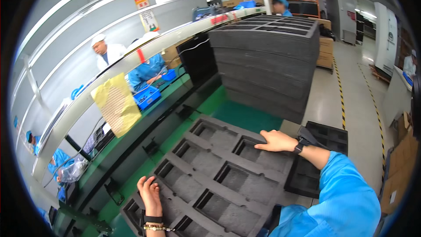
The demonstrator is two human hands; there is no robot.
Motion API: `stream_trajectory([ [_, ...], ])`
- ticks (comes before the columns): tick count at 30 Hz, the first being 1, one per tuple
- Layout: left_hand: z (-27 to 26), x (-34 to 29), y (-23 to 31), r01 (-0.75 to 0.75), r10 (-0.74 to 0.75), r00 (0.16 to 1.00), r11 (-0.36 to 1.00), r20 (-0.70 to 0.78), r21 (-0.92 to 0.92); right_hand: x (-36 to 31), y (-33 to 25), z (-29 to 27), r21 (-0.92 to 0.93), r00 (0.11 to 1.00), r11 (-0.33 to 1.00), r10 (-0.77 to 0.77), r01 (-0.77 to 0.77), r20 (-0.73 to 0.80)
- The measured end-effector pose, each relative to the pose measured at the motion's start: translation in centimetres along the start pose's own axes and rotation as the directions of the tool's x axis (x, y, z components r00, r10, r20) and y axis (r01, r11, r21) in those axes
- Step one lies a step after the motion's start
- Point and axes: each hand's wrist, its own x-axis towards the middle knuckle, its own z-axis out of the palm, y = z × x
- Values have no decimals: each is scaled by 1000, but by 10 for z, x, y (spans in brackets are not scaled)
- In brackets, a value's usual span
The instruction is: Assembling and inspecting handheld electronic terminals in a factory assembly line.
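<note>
A large dark grey foam tray [206, 177] with several rectangular recesses lies tilted in front of me. The recesses that show hold no parts. At its left edge is my left hand [150, 196], its fingers loosely bent and apart, with a dark band and a beaded bracelet at the wrist. My right hand [278, 141], wearing a black watch, rests over the tray's right far corner with its fingers stretched out. Neither hand visibly grips anything.
A tall stack of foam trays [265, 70] stands behind on the green bench [237, 112]. Dark trays [324, 138] sit lower at the right. A yellow sheet [116, 105] hangs from the rail at left. Co-workers [147, 68] in blue sit beyond, near blue bins [147, 97].
</note>
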Motion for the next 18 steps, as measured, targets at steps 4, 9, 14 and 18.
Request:
stream_trajectory([
  [4,21,-32,47,-151,149,988,985,30,79,-1,0,17,179,993,979,-81,96,-91],
  [9,60,-121,103,-433,364,889,867,279,247,-70,45,39,405,964,899,-63,167,-259],
  [14,87,-187,123,-541,436,746,837,503,77,-156,57,9,552,843,752,-9,360,-537],
  [18,129,-236,139,-727,574,285,651,768,-217,-234,87,-39,636,702,700,273,323,-658],
])
